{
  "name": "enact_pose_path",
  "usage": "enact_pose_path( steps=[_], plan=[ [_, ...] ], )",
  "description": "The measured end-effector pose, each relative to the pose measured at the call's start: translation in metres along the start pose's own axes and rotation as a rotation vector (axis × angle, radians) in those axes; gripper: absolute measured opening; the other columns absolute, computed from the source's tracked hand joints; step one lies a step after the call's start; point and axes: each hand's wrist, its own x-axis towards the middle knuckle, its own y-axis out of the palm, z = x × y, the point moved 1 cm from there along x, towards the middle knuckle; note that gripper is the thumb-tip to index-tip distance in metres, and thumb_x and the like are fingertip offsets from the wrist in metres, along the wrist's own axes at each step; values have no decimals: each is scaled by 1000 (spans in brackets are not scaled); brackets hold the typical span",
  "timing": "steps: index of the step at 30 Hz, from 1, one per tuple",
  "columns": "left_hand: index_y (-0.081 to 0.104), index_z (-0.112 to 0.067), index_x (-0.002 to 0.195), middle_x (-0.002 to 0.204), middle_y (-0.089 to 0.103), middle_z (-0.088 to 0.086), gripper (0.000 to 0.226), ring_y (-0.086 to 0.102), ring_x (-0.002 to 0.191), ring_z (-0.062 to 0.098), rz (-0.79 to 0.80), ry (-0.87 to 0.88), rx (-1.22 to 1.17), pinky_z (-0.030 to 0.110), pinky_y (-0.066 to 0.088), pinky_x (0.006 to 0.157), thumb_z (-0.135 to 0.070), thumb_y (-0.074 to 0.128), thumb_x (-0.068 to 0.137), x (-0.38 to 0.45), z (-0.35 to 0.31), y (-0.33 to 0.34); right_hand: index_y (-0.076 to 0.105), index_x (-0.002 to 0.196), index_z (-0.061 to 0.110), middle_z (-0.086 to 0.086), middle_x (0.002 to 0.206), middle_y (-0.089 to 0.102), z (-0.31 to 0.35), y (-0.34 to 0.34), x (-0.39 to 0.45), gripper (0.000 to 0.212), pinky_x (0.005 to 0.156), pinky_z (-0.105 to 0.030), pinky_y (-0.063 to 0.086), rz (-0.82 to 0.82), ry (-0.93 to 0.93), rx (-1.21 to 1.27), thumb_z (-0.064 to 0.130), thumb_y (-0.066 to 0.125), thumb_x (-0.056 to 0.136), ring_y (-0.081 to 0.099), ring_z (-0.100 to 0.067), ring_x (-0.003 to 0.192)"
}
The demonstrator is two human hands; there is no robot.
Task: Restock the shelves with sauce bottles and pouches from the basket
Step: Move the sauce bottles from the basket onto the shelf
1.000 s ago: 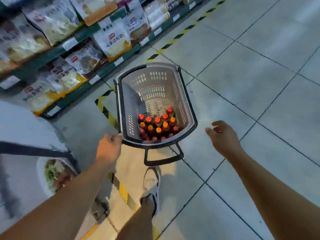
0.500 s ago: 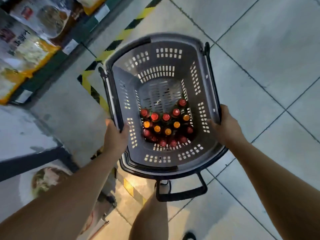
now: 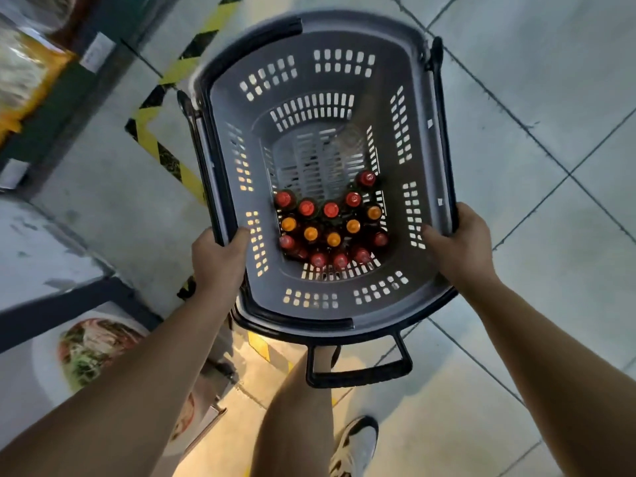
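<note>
The sauce bottles (image 3: 330,223) stand close together in the bottom of the grey basket (image 3: 323,80), bunched at the end nearest the person, and only their red and orange caps show from above. The far end of the basket floor is bare slotted plastic. The left hand (image 3: 216,259) grips the basket's left rim, with the thumb curled over the edge onto the inside wall. The right hand (image 3: 459,246) grips the right rim the same way, thumb inside and fingers wrapped round the outside. A black handle (image 3: 359,373) hangs below the near end of the basket. Under it are a bare leg (image 3: 292,425) and a white shoe (image 3: 358,445) on the grey tiled floor (image 3: 533,98). Yellow and black tape (image 3: 161,146) runs along the floor on the left, beside a shelf (image 3: 38,84) holding blurry bags
</note>
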Motion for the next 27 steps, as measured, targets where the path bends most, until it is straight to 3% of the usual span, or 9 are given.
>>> enact_pose_path(
  steps=[2,4,7,12,16,20,27],
  plan=[
    [72,-24,92,85,76,-5,22,74,77,14,13,32,-10,31,58,65,-42,74,80,-15,0,1,62,104,29,15,88,70,-11,-12,-18,29,47,-5,44,-30,8,6,40,70,78,64,13,75],
    [73,-25,93,86,77,-7,20,75,77,12,37,64,-31,31,60,66,-41,75,81,-34,-1,3,62,102,30,15,87,69,-25,-28,-39,31,47,-6,43,-67,9,16,44,69,76,65,8,74],
    [74,-25,93,86,78,-10,24,75,75,10,80,99,-47,34,63,65,-44,77,80,-67,0,3,62,101,28,13,88,70,-50,-52,-78,30,56,-23,52,-133,24,33,42,70,76,67,-2,74],
    [76,-27,92,87,79,-9,28,78,78,14,187,183,-66,42,65,71,-49,82,76,-143,5,2,62,90,38,18,86,71,-106,-94,-164,19,62,-30,58,-262,61,125,35,72,74,68,2,75],
    [75,-28,91,90,80,-11,32,78,81,15,272,284,-48,42,64,75,-49,87,69,-223,15,-4,66,96,26,10,87,74,-162,-125,-248,25,70,-41,64,-348,114,197,31,72,71,71,-6,75],
    [72,-32,86,83,77,-21,23,75,73,5,318,387,26,31,60,68,-40,87,70,-308,38,-18,64,90,31,15,87,72,-214,-156,-346,20,70,-41,64,-408,160,243,31,72,72,70,-2,74],
    [73,-28,96,89,78,-11,31,75,77,10,433,426,161,39,63,73,-40,82,70,-407,111,-37,66,100,29,12,91,74,-301,-163,-493,29,71,-39,64,-467,277,274,31,73,72,71,-5,80]
  ],
)
